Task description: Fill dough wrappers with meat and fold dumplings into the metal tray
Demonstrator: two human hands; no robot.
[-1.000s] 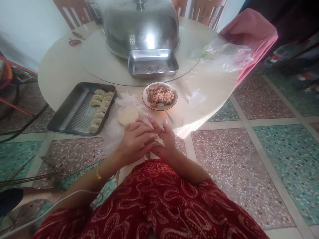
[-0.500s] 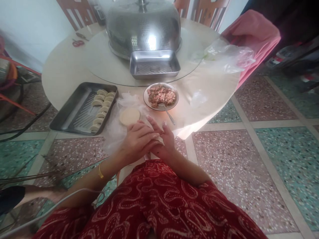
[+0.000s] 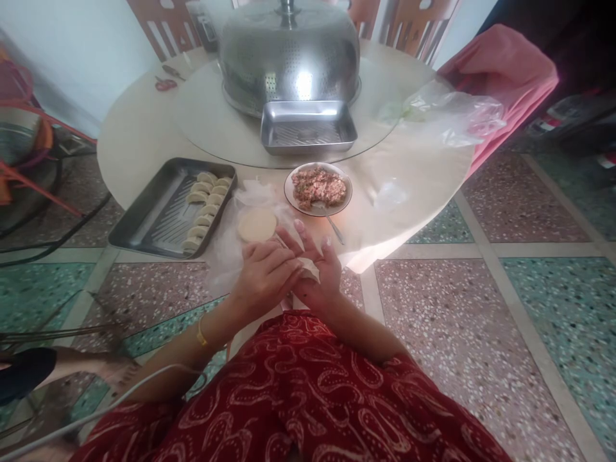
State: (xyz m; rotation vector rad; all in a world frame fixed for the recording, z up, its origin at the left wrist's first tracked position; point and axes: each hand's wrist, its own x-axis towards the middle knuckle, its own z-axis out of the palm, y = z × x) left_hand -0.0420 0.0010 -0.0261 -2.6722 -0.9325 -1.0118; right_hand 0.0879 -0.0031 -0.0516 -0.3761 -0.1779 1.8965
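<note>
My left hand (image 3: 267,276) lies over a pale dumpling wrapper (image 3: 310,266), its fingers bent together and pressing against it. The wrapper rests in my right hand (image 3: 320,279), palm up, with thumb and some fingertips raised; much of the dough is hidden between the hands. Just beyond them, a stack of round wrappers (image 3: 257,224) sits on a crumpled plastic bag (image 3: 224,260). A bowl (image 3: 287,190) of minced filling (image 3: 317,186) stands ahead, a spoon (image 3: 335,228) leaning in it. To the left, a dark metal tray (image 3: 154,221) holds several folded dumplings (image 3: 205,199).
A smaller metal tray (image 3: 308,149) stands before a large domed steel lid (image 3: 289,58) on the glass turntable (image 3: 206,128). Red scissors (image 3: 166,84) lie at the back left. Clear plastic bags (image 3: 443,115) lie right, by a pink-covered chair (image 3: 510,70). Another person's foot (image 3: 118,371) shows lower left.
The view has shifted slightly, so the table things sit a little farther right. My left fingers have shifted on the wrapper, and more of it shows in my right palm.
</note>
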